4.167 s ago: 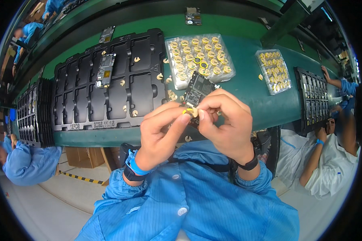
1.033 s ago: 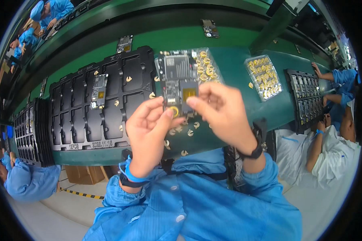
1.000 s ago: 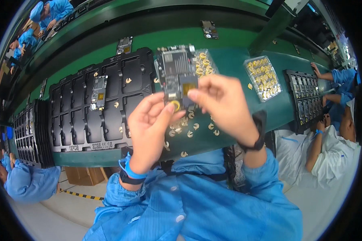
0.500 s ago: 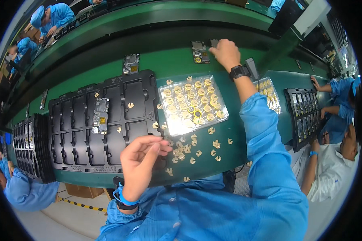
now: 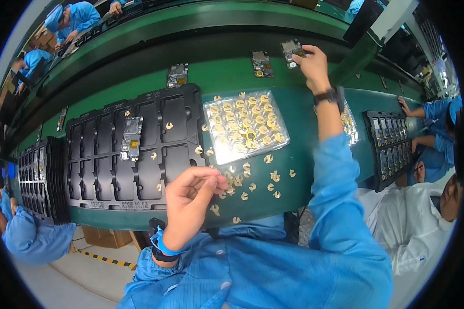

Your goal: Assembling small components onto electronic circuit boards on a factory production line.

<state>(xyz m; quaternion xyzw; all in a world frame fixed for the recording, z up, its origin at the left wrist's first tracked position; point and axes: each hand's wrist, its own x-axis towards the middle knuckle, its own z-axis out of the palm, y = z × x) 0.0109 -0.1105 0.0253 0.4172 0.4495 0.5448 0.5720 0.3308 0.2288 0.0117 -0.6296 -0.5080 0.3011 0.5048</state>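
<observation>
My right hand (image 5: 314, 68) reaches far over the green belt, its thumb and fingers closed on the edge of a small circuit board (image 5: 290, 50) with a silvery round part at its lower end. Left of that, another circuit board (image 5: 261, 65) with a yellow-ringed coin cell lies on the belt. My left hand (image 5: 191, 198) hovers near the table's front edge, thumb and fingertips pinched together; what they hold, if anything, is too small to make out. Under and beside its fingertips are scattered loose gold notched discs (image 5: 246, 170). A clear tray (image 5: 222, 156) of yellow-ringed coin cells stands beyond them.
A large black compartment tray (image 5: 144, 177) lies at left, with one circuit board (image 5: 132, 138) across it and several gold discs. A stack of black trays (image 5: 56, 180) stands farther left. At right are a filled black tray (image 5: 385, 141) and a co-worker's white sleeve (image 5: 397, 226).
My right hand has taken the circuit board and moved slightly to the right with it, turning it at a tilt. My left hand keeps its pinch near the gold discs. The view has shifted a little.
</observation>
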